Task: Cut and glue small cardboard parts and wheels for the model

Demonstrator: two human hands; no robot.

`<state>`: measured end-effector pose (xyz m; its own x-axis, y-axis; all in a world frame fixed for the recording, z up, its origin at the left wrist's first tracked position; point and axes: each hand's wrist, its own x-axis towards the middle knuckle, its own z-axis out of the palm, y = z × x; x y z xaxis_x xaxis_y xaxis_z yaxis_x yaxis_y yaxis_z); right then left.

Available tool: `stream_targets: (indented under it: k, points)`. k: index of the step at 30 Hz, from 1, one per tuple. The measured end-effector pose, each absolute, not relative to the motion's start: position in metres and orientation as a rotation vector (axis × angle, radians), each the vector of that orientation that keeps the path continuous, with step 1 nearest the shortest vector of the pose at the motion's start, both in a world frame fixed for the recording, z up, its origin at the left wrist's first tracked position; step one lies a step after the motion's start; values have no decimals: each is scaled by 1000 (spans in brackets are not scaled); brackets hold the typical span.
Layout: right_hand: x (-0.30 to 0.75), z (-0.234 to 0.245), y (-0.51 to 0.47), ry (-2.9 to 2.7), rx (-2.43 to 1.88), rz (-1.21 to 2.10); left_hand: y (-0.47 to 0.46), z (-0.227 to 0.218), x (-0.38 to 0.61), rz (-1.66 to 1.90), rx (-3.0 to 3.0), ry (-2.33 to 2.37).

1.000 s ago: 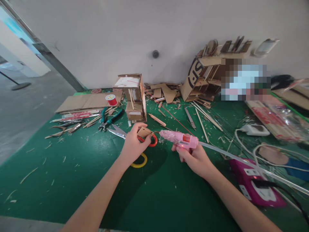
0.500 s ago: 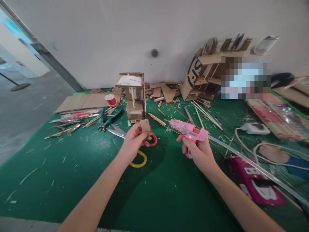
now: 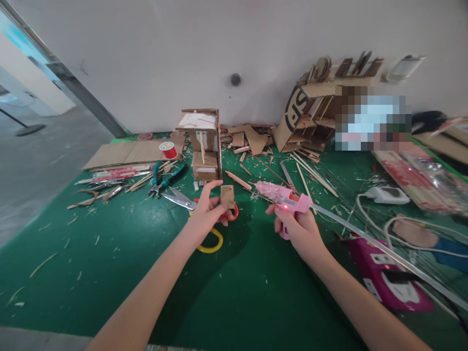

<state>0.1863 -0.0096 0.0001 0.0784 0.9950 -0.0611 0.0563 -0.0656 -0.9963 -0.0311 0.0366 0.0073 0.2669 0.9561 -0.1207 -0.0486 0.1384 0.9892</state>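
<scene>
Between the thumb and fingers of my left hand (image 3: 207,210) is a small cardboard piece (image 3: 227,196) with a tiny hole near its top; the index finger is raised off it. My right hand (image 3: 298,225) is wrapped round the handle of a pink glue gun (image 3: 283,196), its nozzle pointing left toward the cardboard but apart from it. A red light glows on the gun, and a long clear glue stick (image 3: 347,226) trails from its back. Scissors (image 3: 211,243) with red and yellow handles lie beneath my left hand. A small cardboard structure (image 3: 204,158) stands just beyond.
Pliers (image 3: 166,181) and a red thread spool (image 3: 168,150) lie at left. A pencil (image 3: 238,180) lies between the hands. Behind are cardboard scraps (image 3: 252,139) and a cardboard shelf (image 3: 292,114). A magenta power strip (image 3: 376,278) and white charger (image 3: 389,195) are at right, near another person's arm (image 3: 417,231).
My left hand has shifted slightly right and turned the cardboard piece more upright, its index finger lifting away. My right hand and the glue gun have moved slightly left.
</scene>
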Motion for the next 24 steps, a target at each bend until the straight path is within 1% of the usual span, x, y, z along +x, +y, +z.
stream_targets:
  k: [7,14,20,24]
  points:
    - [187,4,-9,-1138,-1348,1136,34,13,-31,992,1293,1052]
    - [188,1,-7,-1037,-1294,1205,34,6,-37,1081,1348,911]
    - [186,2,-8,-1082,-1323,1196,30,13,-36,997,1387,827]
    - [186,4,-9,-1087,-1322,1201,28,14,-36,947,1375,872]
